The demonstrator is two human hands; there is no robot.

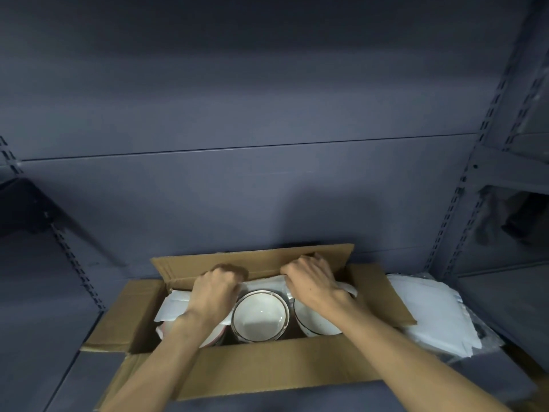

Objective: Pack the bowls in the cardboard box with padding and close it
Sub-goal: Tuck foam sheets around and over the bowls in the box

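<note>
An open cardboard box (267, 368) sits on a grey shelf, its flaps spread out. Inside stand white bowls: one with a brown rim (260, 316) in the middle, a dark-rimmed one (312, 319) to its right, and a pink-rimmed one (169, 327) mostly hidden under my left forearm. White foam padding (175, 304) lies along the box's back wall behind the bowls. My left hand (218, 288) is curled on the padding at the back left. My right hand (310, 279) grips the padding's edge at the back right, just below the rear flap (252, 260).
A pile of white padding sheets (427, 310) in clear plastic lies on the shelf right of the box. Grey slotted uprights (463, 185) frame the shelf at both sides, with a grey back panel (267, 114) behind. Dark items (523, 221) sit in the neighbouring bay.
</note>
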